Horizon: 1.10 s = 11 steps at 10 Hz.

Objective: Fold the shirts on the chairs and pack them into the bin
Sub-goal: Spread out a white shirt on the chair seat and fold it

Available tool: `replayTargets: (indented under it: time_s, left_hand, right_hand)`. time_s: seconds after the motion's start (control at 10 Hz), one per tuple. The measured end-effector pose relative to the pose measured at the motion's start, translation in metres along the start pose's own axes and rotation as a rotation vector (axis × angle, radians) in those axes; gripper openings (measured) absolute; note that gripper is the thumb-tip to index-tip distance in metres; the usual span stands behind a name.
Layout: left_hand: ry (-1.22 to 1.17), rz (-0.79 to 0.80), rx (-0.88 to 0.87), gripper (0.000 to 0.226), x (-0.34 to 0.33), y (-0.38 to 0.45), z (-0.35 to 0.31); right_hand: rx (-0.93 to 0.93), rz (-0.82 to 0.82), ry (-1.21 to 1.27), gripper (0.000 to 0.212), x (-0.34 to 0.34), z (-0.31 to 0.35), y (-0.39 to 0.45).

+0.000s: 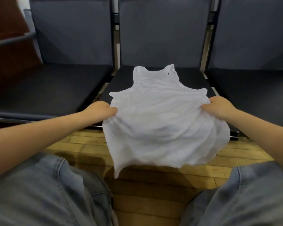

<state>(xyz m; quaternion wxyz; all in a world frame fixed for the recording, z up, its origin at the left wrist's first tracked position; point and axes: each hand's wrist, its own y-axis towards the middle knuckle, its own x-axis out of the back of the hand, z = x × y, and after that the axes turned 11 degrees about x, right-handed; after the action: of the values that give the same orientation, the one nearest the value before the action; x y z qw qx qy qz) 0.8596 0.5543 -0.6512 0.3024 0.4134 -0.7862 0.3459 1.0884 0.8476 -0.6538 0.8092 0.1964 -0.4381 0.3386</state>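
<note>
My left hand (103,110) and right hand (219,108) each pinch a side of the white tank top (157,121), half on the middle chair seat (196,79). I judge it light, limp; side seams suit gripping.

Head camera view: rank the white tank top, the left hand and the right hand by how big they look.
1. white tank top, by far the largest.
2. left hand and right hand look alike, so I won't rank them.
</note>
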Motion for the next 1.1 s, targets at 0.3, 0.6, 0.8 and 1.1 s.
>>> replayTargets:
  time_s: [0.3,0.6,0.8,1.1]
  left_hand:
    - [-0.180,-0.053,0.067,0.037,-0.016,0.052,-0.039]
    - [-0.572,-0.158,0.169,0.041,-0.010,0.126,-0.065]
    - [0.188,-0.526,-0.163,0.031,-0.001,0.158,-0.051]
    - [0.514,-0.382,-0.161,0.045,-0.020,0.182,-0.085]
  right_hand:
    - [-0.045,-0.066,-0.153,0.042,-0.017,0.007,0.050]
    - [-0.124,-0.215,0.199,0.018,-0.010,-0.010,0.098]
    - [-0.131,-0.364,0.225,0.013,0.004,-0.030,0.116]
    - [0.133,-0.204,-0.565,0.042,-0.020,-0.008,0.156]
